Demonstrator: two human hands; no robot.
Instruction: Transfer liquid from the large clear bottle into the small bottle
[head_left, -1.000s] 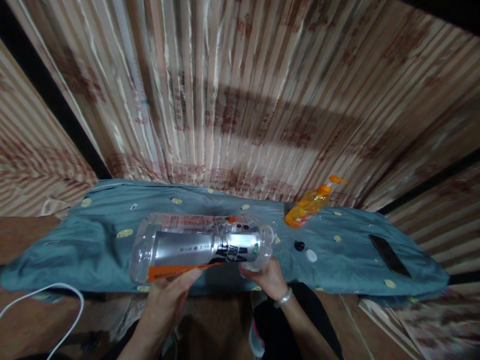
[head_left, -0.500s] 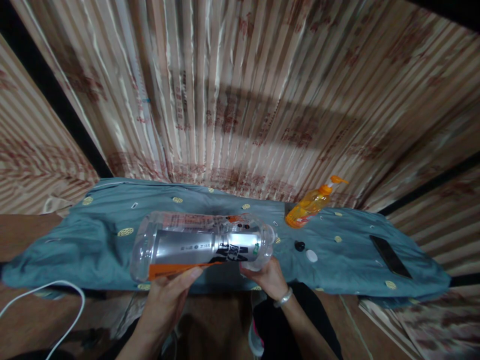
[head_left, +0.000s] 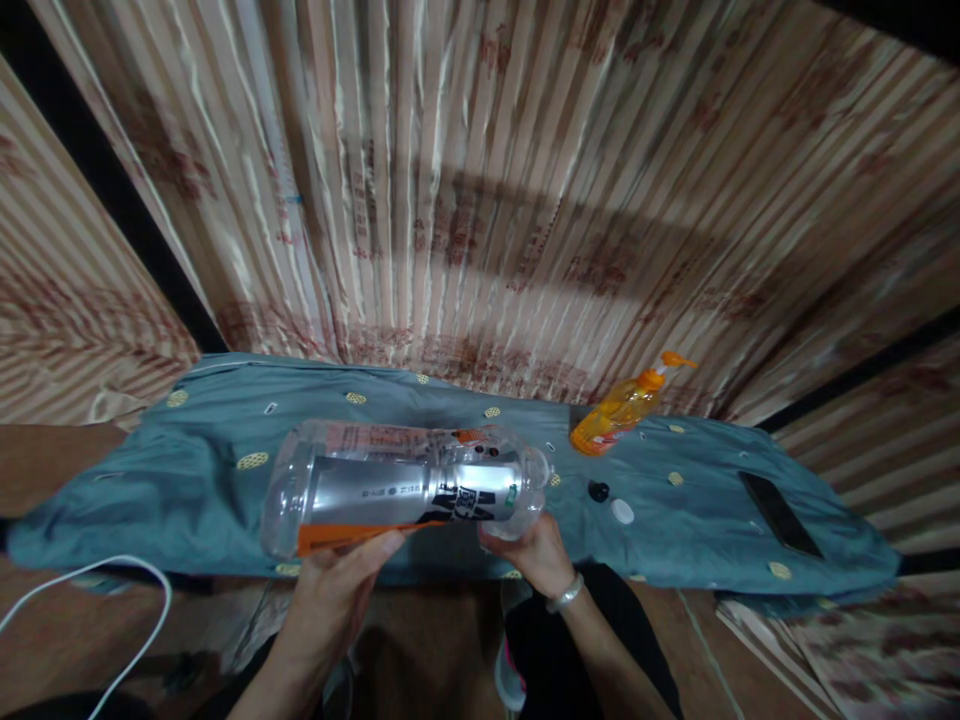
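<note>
A large clear plastic bottle (head_left: 397, 490) with a silver, orange and black label lies sideways above the front of the cloth, its base to the left. My left hand (head_left: 341, 570) grips its lower side near the base end, thumb along the label. At the other end my right hand (head_left: 532, 550) holds the bottle close to its neck; the fingers underneath are partly hidden. A silver bracelet circles the right wrist. To the right of the bottle, a black cap (head_left: 598, 491) and a white round cap (head_left: 622, 511) lie on the cloth.
A blue-green cloth (head_left: 697, 530) with yellow prints covers the long table. On it stands an orange pump bottle (head_left: 616, 415) toward the back, and a black phone (head_left: 780, 513) lies at the right. A striped curtain (head_left: 480, 200) hangs behind; a white cable (head_left: 161, 590) loops at lower left.
</note>
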